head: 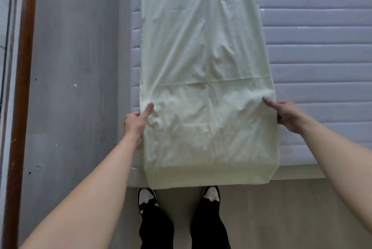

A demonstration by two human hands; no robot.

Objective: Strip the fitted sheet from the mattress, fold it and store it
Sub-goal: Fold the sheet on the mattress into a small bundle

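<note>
From the head view, the pale sheet (pixel 205 67) lies in one long folded strip on the bare mattress (pixel 322 47). Its near end hangs a little way over the mattress edge, just above the person's shoes (pixel 148 198).

The left hand (pixel 134 123) holds the strip's left edge, close to that near end. The thumb lies on top and the fingers curl under, so it pinches the cloth. The right hand (pixel 287 116) holds the strip's right edge, straight across from the left hand. Its thumb is on top too, and it looks like it pinches the cloth as well.

The next fold could go crooked. If one hand lifts higher or faster, the corners will not meet. The cloth is thin and soft, so a layer could slip out of a pinch. The hanging end could also slide off the mattress and pull the strip down to the floor.
</note>
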